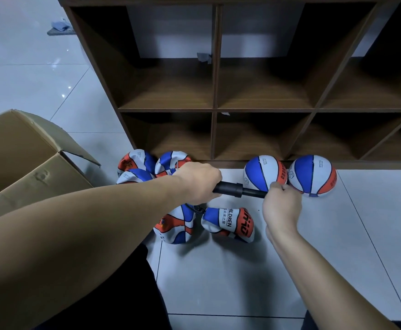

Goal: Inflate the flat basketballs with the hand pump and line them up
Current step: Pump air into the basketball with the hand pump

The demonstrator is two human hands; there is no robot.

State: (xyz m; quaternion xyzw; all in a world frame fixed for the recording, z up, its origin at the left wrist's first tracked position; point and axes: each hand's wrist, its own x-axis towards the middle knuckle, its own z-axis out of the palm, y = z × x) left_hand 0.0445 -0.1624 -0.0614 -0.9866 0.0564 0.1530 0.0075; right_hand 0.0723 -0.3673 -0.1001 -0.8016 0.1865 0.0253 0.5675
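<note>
1. Two bare forearms are reaching forward from the bottom of the view, over a dark-clothed lap and a pale tiled floor (242, 270).
2. The left hand (196, 182) is curling its fingers round the thick black barrel of the hand pump (232, 189), which is lying level above the floor between both hands.
3. The right hand (281, 207) is gripping the pump's thinner end, with its fingers closed round the part hidden inside the fist.
4. A thin black hose is hanging below the left hand toward a partly filled ball (174, 225), whose skin is looking wrinkled; whether the hose is joined to it cannot be told.
5. A flat ball (229, 223), folded and creased, is lying just beside that one, to the right.
6. Two round inflated balls are sitting side by side against the foot of the brown cubby shelf (215, 91): one (263, 172) just past the right hand, another (313, 175) touching it on the right.
7. Three more flat balls (137, 165) are bunching together at the shelf's left foot, behind the left hand.
8. An open cardboard box (28, 158) is standing at the left.
</note>
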